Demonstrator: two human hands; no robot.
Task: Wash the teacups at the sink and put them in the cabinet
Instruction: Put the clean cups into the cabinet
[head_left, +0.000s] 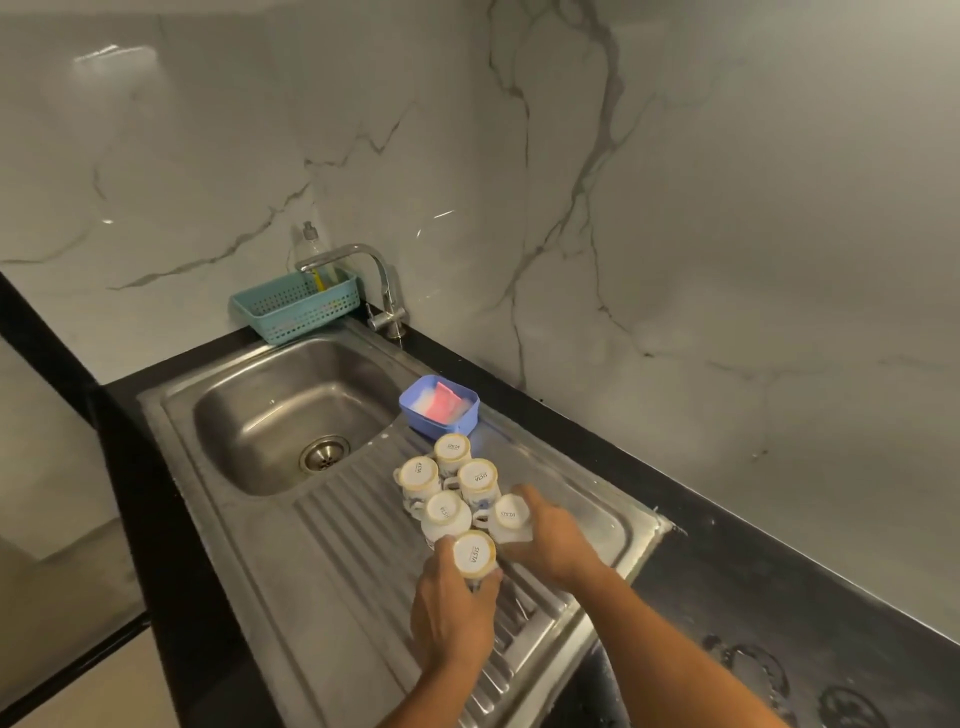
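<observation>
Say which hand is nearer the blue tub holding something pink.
Right. The right hand grips a teacup nearer the blue tub; the left hand grips another teacup farther back.

A black counter (727, 571) carries a steel sink (270, 410) with a ribbed drainboard (353, 561), where six upturned teacups (477, 480) stand clustered, a small blue tub (441, 428) just behind them and a teal basket (296, 314) at the sink's back edge

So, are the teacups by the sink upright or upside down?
Upside down: all six teacups show their stamped bases facing up, rims turned toward the drainboard.
</observation>
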